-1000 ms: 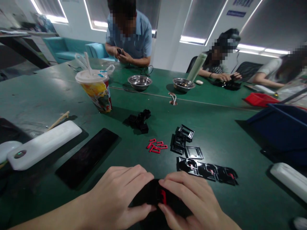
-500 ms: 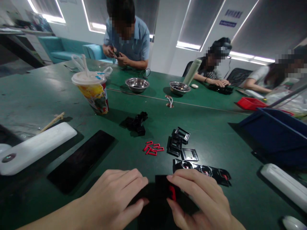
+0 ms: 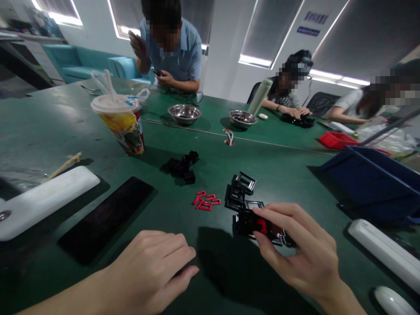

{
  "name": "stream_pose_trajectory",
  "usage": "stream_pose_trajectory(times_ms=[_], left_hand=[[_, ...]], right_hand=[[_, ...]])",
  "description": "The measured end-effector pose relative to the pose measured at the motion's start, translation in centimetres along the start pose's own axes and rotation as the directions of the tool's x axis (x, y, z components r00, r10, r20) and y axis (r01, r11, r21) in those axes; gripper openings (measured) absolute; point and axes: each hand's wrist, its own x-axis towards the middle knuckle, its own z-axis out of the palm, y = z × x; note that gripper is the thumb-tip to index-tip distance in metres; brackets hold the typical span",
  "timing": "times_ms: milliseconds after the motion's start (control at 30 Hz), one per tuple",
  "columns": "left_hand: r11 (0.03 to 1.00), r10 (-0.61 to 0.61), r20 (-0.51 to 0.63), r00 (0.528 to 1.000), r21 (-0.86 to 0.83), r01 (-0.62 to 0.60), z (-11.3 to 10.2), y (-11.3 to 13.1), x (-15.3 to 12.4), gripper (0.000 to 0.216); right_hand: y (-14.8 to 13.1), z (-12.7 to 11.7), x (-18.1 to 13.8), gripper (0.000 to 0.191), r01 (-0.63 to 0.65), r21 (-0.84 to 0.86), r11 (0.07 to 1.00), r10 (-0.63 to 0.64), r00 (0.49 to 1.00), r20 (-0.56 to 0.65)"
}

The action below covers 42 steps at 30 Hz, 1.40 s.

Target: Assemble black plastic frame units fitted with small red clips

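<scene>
My right hand (image 3: 298, 249) pinches a black plastic part with a red insert (image 3: 261, 226) between thumb and fingertips. That part is over the row of black assembled pieces (image 3: 280, 238), partly covering it; whether they touch I cannot tell. My left hand (image 3: 157, 262) is low over the near side of the table, fingers loosely curled and thumb apart, holding nothing. Black rectangular frames (image 3: 236, 194) lie just beyond my right hand. Several small red rectangular loops (image 3: 205, 205) lie to their left. Behind the loops is a small pile of black parts (image 3: 184, 167).
At left are a black phone-like slab (image 3: 108, 218), a long white case (image 3: 49, 201) and a drink cup (image 3: 121, 127). A blue bin (image 3: 377, 183) and a white bar (image 3: 387, 258) stand right. Metal bowls (image 3: 184, 114) sit farther back. Several people sit across the table.
My right hand has moved right and away from me, carrying the black part with the red insert over to the row. My left hand stays nearly in place. A person opposite has raised one hand.
</scene>
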Motion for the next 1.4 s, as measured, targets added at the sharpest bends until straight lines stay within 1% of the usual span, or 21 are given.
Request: stream_pose_trajectory(times_ms=[167,367,533,600,700,833,1000,1133,1333,1400], left_hand=[[1.000,0.004,-0.010,1.000,0.011,-0.004,-0.1,0.0,0.2,0.024],[1.000,0.012,-0.042,0.999,0.014,-0.012,0.0,0.0,0.2,0.022],[1.000,0.001,-0.050,0.999,-0.012,-0.001,0.0,0.0,0.3,0.023],[1.000,-0.002,-0.050,0.999,-0.020,0.001,0.0,-0.1,0.3,0.023],[0.999,-0.004,-0.034,0.999,-0.040,0.003,0.1,-0.2,0.2,0.023],[0.999,-0.008,-0.013,1.000,-0.045,0.008,0.1,-0.3,0.2,0.023],[0.999,-0.014,-0.001,1.000,-0.028,0.014,0.1,-0.4,0.4,0.024],[1.000,-0.003,-0.024,1.000,0.006,0.003,0.1,-0.4,0.4,0.022],[1.000,0.006,-0.043,0.999,0.031,-0.005,0.1,-0.4,0.3,0.024],[1.000,0.008,-0.046,0.999,0.029,-0.007,0.1,-0.4,0.3,0.025]], right_hand=[[1.5,-0.7,0.2,0.029,-0.033,-0.045,0.998,0.031,0.999,-0.039],[3.3,-1.5,0.2,0.025,-0.063,-0.033,0.997,0.063,0.998,0.011],[4.6,-2.1,0.3,0.020,-0.098,-0.073,0.993,0.099,0.995,0.013],[5.3,-2.5,0.2,0.019,-0.121,-0.072,0.990,0.124,0.992,0.037],[6.5,-3.0,-0.1,0.018,-0.154,-0.087,0.984,0.163,0.980,0.116],[7.8,-3.4,-0.5,0.018,-0.186,-0.138,0.973,0.208,0.964,0.165],[8.9,-3.6,-0.8,0.025,-0.257,-0.190,0.947,0.298,0.926,0.230],[9.8,-3.8,-1.2,0.031,-0.297,-0.244,0.923,0.356,0.900,0.253],[10.6,-4.2,-1.6,0.030,-0.372,-0.288,0.882,0.459,0.814,0.355],[10.6,-4.3,-1.7,0.029,-0.382,-0.295,0.876,0.474,0.797,0.374]])
